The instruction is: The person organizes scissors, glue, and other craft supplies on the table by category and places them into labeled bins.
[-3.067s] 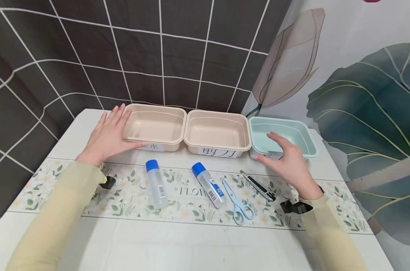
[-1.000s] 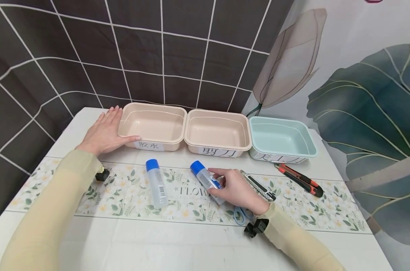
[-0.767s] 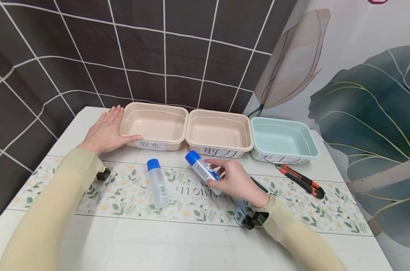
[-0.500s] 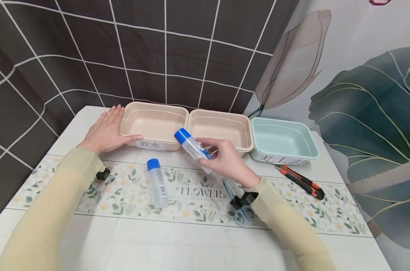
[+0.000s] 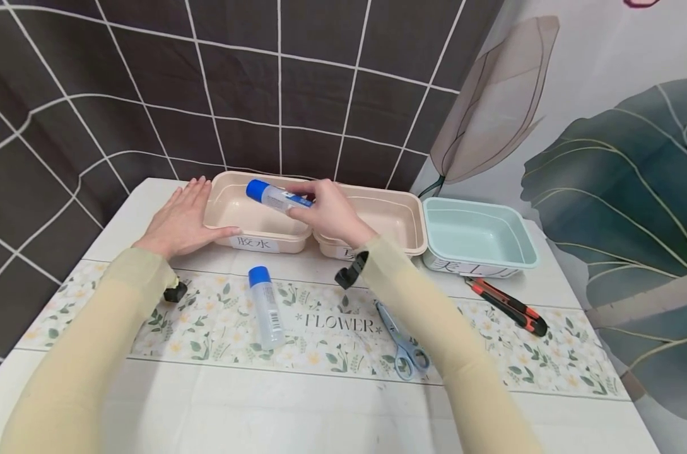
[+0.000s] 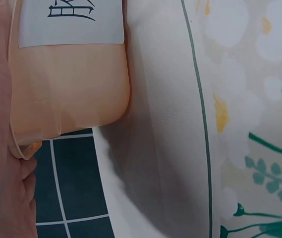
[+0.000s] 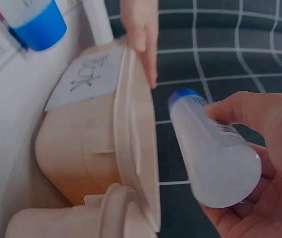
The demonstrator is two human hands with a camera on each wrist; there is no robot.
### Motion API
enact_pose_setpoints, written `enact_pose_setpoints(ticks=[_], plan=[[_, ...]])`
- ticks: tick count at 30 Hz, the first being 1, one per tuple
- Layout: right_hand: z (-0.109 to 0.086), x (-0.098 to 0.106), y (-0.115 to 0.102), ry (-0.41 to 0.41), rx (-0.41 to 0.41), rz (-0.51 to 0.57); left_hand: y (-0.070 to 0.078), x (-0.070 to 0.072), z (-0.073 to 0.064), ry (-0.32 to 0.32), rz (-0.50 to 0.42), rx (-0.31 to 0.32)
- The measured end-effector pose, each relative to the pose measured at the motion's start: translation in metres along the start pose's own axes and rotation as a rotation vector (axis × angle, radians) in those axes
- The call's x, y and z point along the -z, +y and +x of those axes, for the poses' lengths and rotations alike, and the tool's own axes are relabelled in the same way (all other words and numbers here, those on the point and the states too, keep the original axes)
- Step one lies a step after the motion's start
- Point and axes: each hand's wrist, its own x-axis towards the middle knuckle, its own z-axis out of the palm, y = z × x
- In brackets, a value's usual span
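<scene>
My right hand (image 5: 332, 214) pinches a clear glue bottle (image 5: 279, 197) with a blue cap, tilted, above the left beige bin (image 5: 229, 205). In the right wrist view the thumb presses one side of the bottle (image 7: 215, 153), and the other fingers lie behind it. My left hand (image 5: 178, 221) rests on the left end of that bin, fingers straight and thumb along its front rim. The bin's front carries a white label with Chinese characters. A second blue-capped glue bottle (image 5: 267, 309) lies on the table in front.
A middle beige bin (image 5: 397, 221), partly behind my right hand, and a light-blue bin (image 5: 479, 236) continue the row. Blue scissors (image 5: 402, 343) lie beside my right forearm. A red-and-black utility knife (image 5: 508, 306) lies before the blue bin. Dark grid cloth (image 5: 235, 82) hangs behind.
My right hand has moved from the blue bin to the glue bottle, gripped it and lifted it leftward over the left bin. The silver-black utility knife is now hidden by the right arm.
</scene>
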Motion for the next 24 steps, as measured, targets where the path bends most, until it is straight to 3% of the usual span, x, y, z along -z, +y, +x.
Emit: enact_pose_setpoints(ticks=[5, 12, 19, 24], plan=[[0.025, -0.02, 0.004, -0.013, -0.044, -0.069, 0.0, 0.001, 0.0, 0.0, -0.003, -0.005], [0.042, -0.044, 0.006, 0.002, -0.08, -0.166, 0.0, 0.001, 0.0, 0.012, 0.004, -0.007], [0.053, -0.057, 0.016, 0.012, -0.053, -0.306, 0.0, 0.0, -0.001, 0.007, -0.001, -0.005], [0.054, -0.055, 0.012, 0.002, -0.066, -0.382, 0.0, 0.001, -0.001, 0.009, 0.006, -0.006]])
